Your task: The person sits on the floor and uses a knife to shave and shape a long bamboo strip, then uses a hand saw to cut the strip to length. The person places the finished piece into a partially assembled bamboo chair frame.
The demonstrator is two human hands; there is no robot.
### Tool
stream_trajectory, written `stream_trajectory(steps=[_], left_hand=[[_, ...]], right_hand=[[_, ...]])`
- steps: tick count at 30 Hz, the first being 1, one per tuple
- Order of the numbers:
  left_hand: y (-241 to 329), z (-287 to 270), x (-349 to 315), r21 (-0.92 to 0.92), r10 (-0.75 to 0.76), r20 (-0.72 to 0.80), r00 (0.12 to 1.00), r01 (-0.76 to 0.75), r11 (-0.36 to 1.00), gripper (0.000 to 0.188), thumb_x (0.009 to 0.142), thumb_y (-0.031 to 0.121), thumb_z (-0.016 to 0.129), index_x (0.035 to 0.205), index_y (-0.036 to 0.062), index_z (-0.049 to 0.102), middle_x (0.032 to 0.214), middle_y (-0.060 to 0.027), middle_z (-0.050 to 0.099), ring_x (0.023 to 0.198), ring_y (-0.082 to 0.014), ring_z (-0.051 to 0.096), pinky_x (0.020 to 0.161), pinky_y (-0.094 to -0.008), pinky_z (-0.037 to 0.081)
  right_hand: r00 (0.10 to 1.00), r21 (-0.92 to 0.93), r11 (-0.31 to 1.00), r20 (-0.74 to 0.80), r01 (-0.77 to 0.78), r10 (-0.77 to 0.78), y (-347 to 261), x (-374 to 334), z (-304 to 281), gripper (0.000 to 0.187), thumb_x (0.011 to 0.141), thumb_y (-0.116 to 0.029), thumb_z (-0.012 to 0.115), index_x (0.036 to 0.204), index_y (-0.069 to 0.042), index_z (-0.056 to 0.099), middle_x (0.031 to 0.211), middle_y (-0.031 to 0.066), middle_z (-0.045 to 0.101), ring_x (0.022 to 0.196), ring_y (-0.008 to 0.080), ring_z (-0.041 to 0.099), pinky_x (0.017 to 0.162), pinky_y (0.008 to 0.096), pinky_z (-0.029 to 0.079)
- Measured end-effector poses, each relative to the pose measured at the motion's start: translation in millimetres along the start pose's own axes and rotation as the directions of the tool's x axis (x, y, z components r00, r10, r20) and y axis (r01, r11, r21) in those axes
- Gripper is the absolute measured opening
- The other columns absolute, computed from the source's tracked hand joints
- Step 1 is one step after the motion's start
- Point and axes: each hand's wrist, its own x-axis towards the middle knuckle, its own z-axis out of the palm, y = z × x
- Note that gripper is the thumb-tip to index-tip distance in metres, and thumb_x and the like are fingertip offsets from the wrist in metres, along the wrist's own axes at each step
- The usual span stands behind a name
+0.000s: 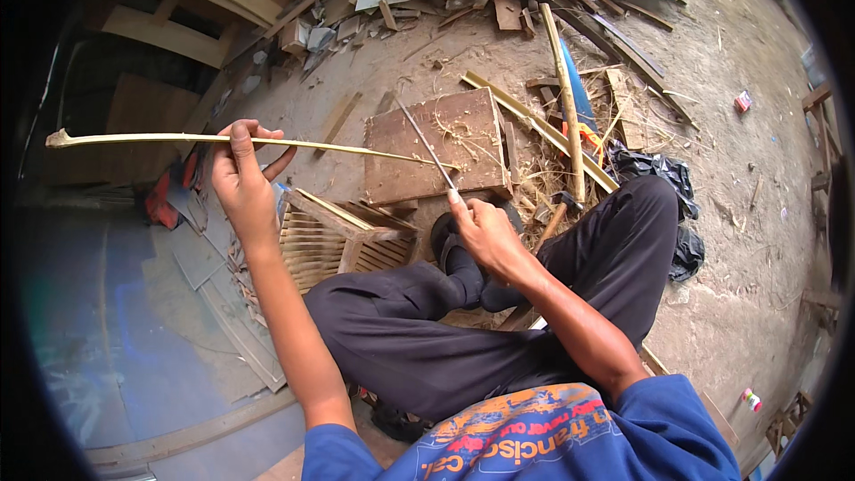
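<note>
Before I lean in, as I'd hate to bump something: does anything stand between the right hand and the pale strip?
Only the knife that the right hand holds: in this view it crosses the pale strip near the thin end, over the brown wooden block; whether they touch is unclear. Nothing else visible intervenes.

"What's on the dusty floor (744, 183)?"
"A low wooden box (436, 114), centre (curled shavings (459, 135) on top)."
"And around it?"
"Scrap boards (507, 11), far; slatted wooden crate (378, 255), near left; black plastic bag (661, 171), right."
</note>
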Motion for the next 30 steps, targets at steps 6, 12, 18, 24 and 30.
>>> stream_trajectory(steps=[6, 12, 18, 24, 30], left_hand=[[-2.0, -4.0, -0.7, -0.041, 0.061, -0.071, 0.996, -0.064, 0.997, 0.026, 0.099, 0.027, 0.067, 0.099, 0.0009, 0.065, 0.088, -0.0053, 0.066, 0.084, -0.0129, 0.068, 0.071, -0.0316, 0.065], [0.7, -6.0, -8.2, -0.064, 0.095, -0.07, 0.993, -0.1, 0.993, 0.024, 0.095, 0.02, 0.072, 0.099, -0.0034, 0.07, 0.087, -0.0082, 0.07, 0.08, -0.0132, 0.069, 0.07, -0.0312, 0.065], [4.1, -9.7, -14.9, -0.068, 0.102, -0.052, 0.993, -0.105, 0.992, 0.024, 0.094, 0.019, 0.073, 0.099, -0.0045, 0.07, 0.087, -0.009, 0.071, 0.08, -0.0142, 0.07, 0.07, -0.0303, 0.065], [7.1, -3.3, -19.5, -0.061, 0.097, -0.089, 0.991, -0.102, 0.993, 0.024, 0.094, 0.018, 0.074, 0.1, -0.0051, 0.07, 0.088, -0.0095, 0.071, 0.08, -0.0145, 0.07, 0.069, -0.0295, 0.065], [16.4, 9.6, -20.3, -0.015, 0.097, -0.131, 0.987, -0.1, 0.995, 0.024, 0.093, 0.018, 0.074, 0.098, -0.0055, 0.071, 0.087, -0.0097, 0.07, 0.078, -0.0135, 0.07, 0.067, -0.0295, 0.065]], right_hand=[[0.982, 0.106, 0.98, 0.071, 0.168, -0.176, -54.9, -15.4, 8.1, 0.061, 0.103, -0.051, 0.049, 0.084, 0.007, 0.06, 0.07, 0.0297, 0.064, 0.069, 0.0476, 0.064, 0.066, 0.0492, 0.049], [0.902, 0.082, 0.899, -0.029, 0.431, -0.43, -94.8, -19.9, 29.2, 0.041, 0.104, -0.033, 0.054, 0.085, 0.003, 0.055, 0.062, 0.0288, 0.059, 0.063, 0.0509, 0.06, 0.056, 0.0541, 0.045], [0.895, -0.029, 0.899, -0.088, 0.437, -0.438, -68.3, -6.9, 34.9, 0.037, 0.103, -0.029, 0.056, 0.084, 0.002, 0.052, 0.061, 0.029, 0.058, 0.062, 0.051, 0.06, 0.056, 0.056, 0.045], [0.935, -0.118, 0.93, -0.021, 0.349, -0.353, -75.4, -13.3, 26.6, 0.048, 0.103, -0.042, 0.05, 0.089, 0.003, 0.054, 0.068, 0.0323, 0.063, 0.07, 0.0545, 0.064, 0.064, 0.0614, 0.052], [0.93, -0.112, 0.932, -0.097, 0.344, -0.355, -71.7, -2.5, 24.6, 0.043, 0.103, -0.036, 0.052, 0.087, 0.004, 0.054, 0.064, 0.0312, 0.061, 0.066, 0.0525, 0.062, 0.062, 0.0585, 0.049]])
